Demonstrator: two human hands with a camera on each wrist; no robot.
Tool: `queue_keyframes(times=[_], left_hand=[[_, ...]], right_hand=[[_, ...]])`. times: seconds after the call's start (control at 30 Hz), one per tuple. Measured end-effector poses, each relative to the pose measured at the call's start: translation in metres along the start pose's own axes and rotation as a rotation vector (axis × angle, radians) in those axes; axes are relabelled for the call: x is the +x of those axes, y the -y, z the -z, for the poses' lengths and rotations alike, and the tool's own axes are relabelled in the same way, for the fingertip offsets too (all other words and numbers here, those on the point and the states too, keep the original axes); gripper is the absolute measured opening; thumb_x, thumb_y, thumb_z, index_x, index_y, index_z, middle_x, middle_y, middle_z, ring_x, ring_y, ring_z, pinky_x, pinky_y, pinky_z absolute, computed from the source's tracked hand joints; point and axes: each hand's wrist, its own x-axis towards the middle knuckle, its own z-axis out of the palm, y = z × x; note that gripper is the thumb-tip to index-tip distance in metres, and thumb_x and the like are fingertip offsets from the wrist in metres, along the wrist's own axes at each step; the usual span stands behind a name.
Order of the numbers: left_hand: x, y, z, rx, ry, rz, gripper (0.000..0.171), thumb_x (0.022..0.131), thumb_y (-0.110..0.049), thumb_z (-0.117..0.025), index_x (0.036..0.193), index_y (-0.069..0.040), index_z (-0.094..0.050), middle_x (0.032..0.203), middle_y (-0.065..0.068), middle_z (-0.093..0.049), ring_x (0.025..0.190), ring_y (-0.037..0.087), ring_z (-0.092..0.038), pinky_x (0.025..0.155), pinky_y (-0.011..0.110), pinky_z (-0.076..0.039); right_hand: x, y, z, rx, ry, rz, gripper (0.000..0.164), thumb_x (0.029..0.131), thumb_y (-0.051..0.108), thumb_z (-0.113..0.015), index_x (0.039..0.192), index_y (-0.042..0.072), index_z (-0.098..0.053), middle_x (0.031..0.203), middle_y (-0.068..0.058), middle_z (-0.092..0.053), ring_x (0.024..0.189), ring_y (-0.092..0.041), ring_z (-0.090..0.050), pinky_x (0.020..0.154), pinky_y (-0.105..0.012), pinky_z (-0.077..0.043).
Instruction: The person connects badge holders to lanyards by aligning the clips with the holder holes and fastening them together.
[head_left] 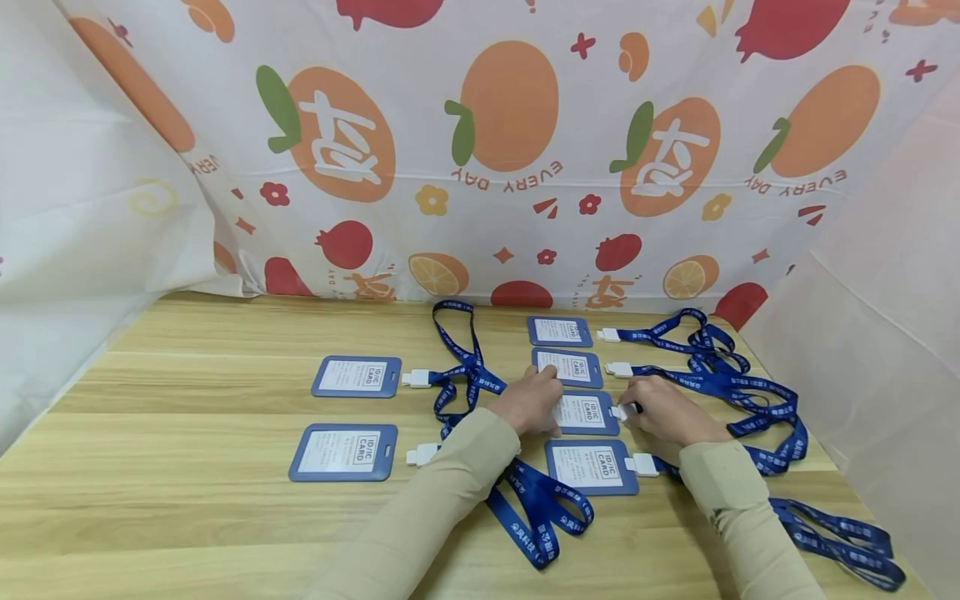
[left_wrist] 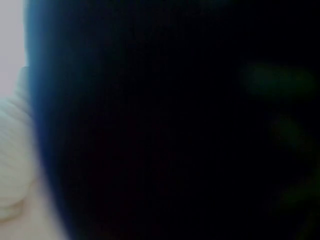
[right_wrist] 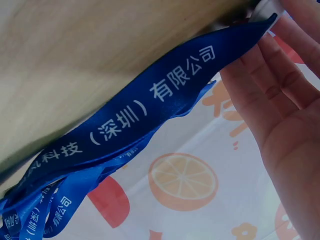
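In the head view my left hand (head_left: 531, 400) grips the left end of a blue ID card holder (head_left: 588, 413), third from the back in the right-hand column. My right hand (head_left: 667, 408) pinches the white clip (head_left: 622, 412) of a lanyard right at that holder's slot. From the clip a blue lanyard (right_wrist: 155, 95) with white lettering runs off across the right wrist view, past the fingers (right_wrist: 280, 70). Just behind lies another card holder (head_left: 577, 367) beside its white clip (head_left: 619, 369). Darkness fills most of the left wrist view, with a sleeve (left_wrist: 12, 155) at its edge.
Nearest me in that column, a card holder (head_left: 588, 468) has a clip (head_left: 643, 465) at its slot. The rearmost holder (head_left: 558, 331) lies by a printed cloth (head_left: 495, 233). Two more holders (head_left: 356, 377) lie left, beside tangled lanyards (head_left: 540, 508). Another lanyard (head_left: 840, 542) lies front right.
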Motion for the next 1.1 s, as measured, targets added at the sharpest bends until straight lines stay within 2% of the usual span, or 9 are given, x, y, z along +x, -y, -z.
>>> queue_keyframes(times=[0.43,0.67,0.9,1.1], left_hand=[[0.0028,-0.0001,0.0013,0.002,-0.001,0.018,0.048,0.083,-0.028,-0.086,0.124,-0.008,-0.070,0.133,0.008,-0.057,0.109,0.023,-0.051,0.096,0.035,-0.050],[0.0029,-0.0007,-0.0004,0.008,0.000,0.020,0.048,0.084,-0.028,-0.086,0.125,-0.008,-0.070,0.134,0.009,-0.057,0.109,0.023,-0.051,0.097,0.035,-0.050],[0.0031,-0.0015,-0.0009,0.006,-0.006,0.011,0.048,0.084,-0.028,-0.086,0.125,-0.008,-0.070,0.134,0.009,-0.057,0.109,0.023,-0.051,0.097,0.036,-0.050],[0.0032,-0.0014,-0.0009,-0.003,-0.007,0.014,0.048,0.083,-0.027,-0.086,0.124,-0.008,-0.070,0.133,0.009,-0.058,0.109,0.023,-0.051,0.097,0.036,-0.050]], right_hand=[[0.0029,0.0006,0.0013,0.001,0.013,-0.019,0.020,0.087,-0.002,-0.077,0.107,-0.004,-0.077,0.112,-0.015,-0.070,0.108,-0.033,-0.063,0.097,-0.051,-0.052],[0.0027,-0.0019,-0.0005,0.017,0.005,0.018,0.019,0.087,-0.003,-0.077,0.105,-0.003,-0.078,0.107,-0.012,-0.070,0.101,-0.029,-0.064,0.093,-0.048,-0.054],[0.0021,-0.0040,-0.0015,0.013,0.016,0.002,0.019,0.088,-0.002,-0.076,0.106,-0.003,-0.078,0.110,-0.013,-0.069,0.103,-0.030,-0.062,0.095,-0.050,-0.052],[0.0041,-0.0042,-0.0011,0.010,0.007,0.032,0.018,0.086,-0.004,-0.077,0.104,-0.004,-0.078,0.109,-0.014,-0.071,0.104,-0.031,-0.064,0.094,-0.050,-0.053]])
